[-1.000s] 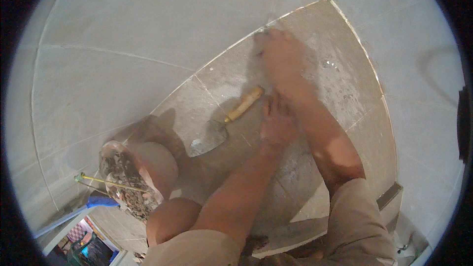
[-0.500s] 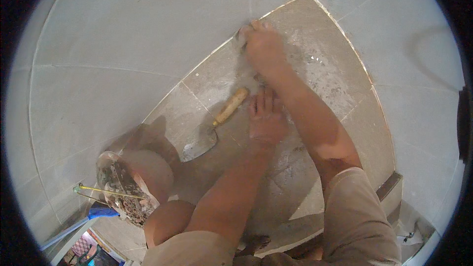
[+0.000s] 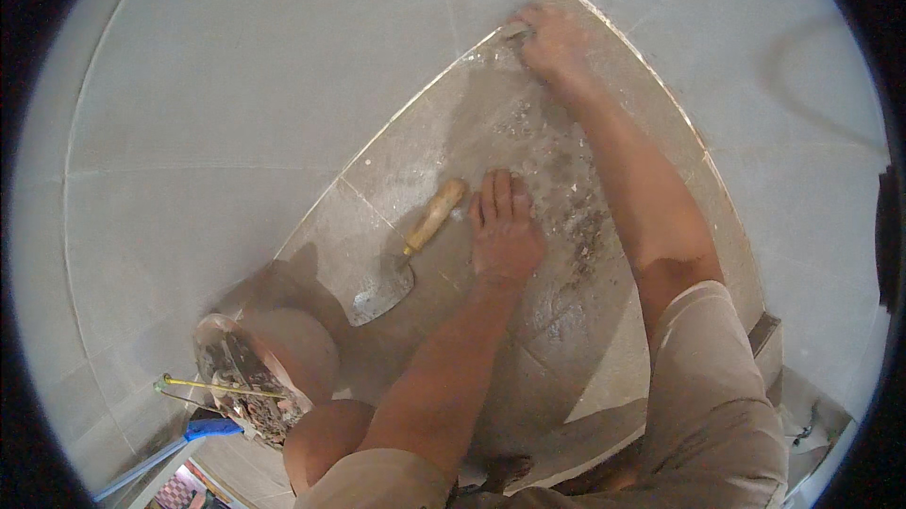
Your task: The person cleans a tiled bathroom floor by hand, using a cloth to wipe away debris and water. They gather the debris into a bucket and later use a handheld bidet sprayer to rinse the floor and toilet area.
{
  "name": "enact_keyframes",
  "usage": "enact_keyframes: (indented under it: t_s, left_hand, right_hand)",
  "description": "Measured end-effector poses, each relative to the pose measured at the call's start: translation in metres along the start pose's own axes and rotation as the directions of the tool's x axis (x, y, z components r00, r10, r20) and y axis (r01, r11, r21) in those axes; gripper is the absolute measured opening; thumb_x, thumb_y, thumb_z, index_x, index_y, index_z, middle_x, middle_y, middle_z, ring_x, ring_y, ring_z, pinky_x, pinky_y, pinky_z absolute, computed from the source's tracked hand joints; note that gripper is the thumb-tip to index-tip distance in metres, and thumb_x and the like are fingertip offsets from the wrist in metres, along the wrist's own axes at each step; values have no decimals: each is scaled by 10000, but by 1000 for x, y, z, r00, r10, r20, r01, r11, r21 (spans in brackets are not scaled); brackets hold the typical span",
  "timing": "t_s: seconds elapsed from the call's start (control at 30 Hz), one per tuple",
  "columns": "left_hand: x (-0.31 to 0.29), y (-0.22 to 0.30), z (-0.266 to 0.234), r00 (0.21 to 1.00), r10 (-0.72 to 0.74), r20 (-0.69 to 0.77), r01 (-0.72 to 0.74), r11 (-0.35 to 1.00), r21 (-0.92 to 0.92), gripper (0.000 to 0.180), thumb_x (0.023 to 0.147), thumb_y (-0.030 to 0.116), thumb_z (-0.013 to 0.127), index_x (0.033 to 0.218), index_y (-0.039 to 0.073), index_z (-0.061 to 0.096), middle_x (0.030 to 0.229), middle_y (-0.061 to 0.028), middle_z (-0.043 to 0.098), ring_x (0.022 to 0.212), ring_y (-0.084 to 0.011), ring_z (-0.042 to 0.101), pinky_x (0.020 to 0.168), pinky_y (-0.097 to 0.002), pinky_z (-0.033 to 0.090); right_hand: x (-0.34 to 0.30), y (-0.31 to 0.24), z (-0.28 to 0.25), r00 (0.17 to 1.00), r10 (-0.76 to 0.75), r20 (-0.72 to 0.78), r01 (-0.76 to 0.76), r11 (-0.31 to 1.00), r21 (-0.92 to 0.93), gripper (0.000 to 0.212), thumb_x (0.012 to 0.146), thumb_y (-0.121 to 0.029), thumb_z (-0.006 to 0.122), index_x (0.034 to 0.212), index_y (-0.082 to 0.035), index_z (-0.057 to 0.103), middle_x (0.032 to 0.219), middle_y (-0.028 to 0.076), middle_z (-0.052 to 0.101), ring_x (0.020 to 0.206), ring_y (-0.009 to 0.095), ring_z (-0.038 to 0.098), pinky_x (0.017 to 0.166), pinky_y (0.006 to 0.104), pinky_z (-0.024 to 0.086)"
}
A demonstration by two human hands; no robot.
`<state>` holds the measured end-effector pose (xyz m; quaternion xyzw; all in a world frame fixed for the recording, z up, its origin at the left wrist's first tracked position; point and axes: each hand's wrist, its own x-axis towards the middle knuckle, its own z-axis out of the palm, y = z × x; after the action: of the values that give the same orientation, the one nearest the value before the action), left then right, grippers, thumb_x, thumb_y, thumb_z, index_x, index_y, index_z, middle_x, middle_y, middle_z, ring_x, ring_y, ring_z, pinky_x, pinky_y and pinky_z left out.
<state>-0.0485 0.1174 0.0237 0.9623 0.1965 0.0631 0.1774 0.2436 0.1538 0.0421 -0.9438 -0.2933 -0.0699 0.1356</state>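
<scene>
You have a tan tile floor (image 3: 613,367) under you. Your left hand (image 3: 508,237) lies flat on it. Just left of your hand is a trowel (image 3: 429,224) with a wooden handle. Dark crumbs (image 3: 587,235) lie to the right. Farther left sits a bucket (image 3: 307,344) of broken bits.

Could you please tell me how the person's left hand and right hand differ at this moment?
Pose: the left hand lies back-up with its fingers extended, while the right hand has its fingers bent around what looks like a small grey piece.
Place: the left hand is on the floor beside the trowel, while the right hand is farther forward, at the floor's edge by the wall.
Both are bare.
</scene>
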Motion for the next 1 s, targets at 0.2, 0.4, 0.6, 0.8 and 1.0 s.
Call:
enact_keyframes:
  t_s: [0.2, 0.4, 0.6, 0.8, 1.0]
  left_hand:
    - [-1, 6, -6, 999, 18, 39, -17, 1000, -4, 617, 935, 234, 565, 1481, -19, 430, 1595, -238, 352, 1523, -417, 268, 1210, -586, 222]
    - [-4, 1, 3, 1000, 23, 13, -23, 1000, 12, 593, 937, 226, 544, 1468, -19, 443, 1579, -251, 359, 1514, -428, 276, 1214, -602, 206]
    - [-1, 3, 2, 1000, 3, 17, -3, 1000, 16, 589, 932, 222, 548, 1453, -38, 456, 1573, -255, 360, 1513, -430, 273, 1210, -602, 207]
    - [-1, 9, -1, 999, 40, 2, -39, 999, -36, 577, 939, 207, 545, 1449, -48, 456, 1581, -242, 344, 1519, -427, 256, 1201, -603, 223]
    - [-2, 4, 1, 1000, -23, -8, 23, 999, 29, 555, 946, 219, 550, 1431, -38, 474, 1578, -227, 352, 1512, -409, 274, 1196, -601, 230]
  right_hand:
    - [-24, 2, 12, 983, -185, -8, 182, 957, 225, 418, 847, -123, 662, 1215, -301, 747, 1454, -14, 586, 1333, 311, 524, 1110, 590, 376]
    - [-21, -15, -9, 927, -320, 194, 273, 933, 236, 437, 804, -128, 746, 1212, -287, 749, 1463, -7, 573, 1367, 272, 503, 1116, 559, 391]
    - [-42, -14, -16, 831, -526, 180, 476, 841, 257, 359, 810, -111, 714, 1141, -238, 771, 1330, 65, 667, 1337, 280, 544, 1103, 455, 460]
    - [-29, 102, -52, 957, -243, 161, 94, 780, 618, 557, 734, 9, 702, 1264, -163, 724, 1431, 118, 611, 1325, 338, 554, 1157, 456, 421]
    - [-68, 96, -54, 961, -258, 103, 225, 940, 258, 652, 750, -100, 746, 1381, -235, 652, 1459, 73, 601, 1391, 406, 464, 1148, 489, 408]
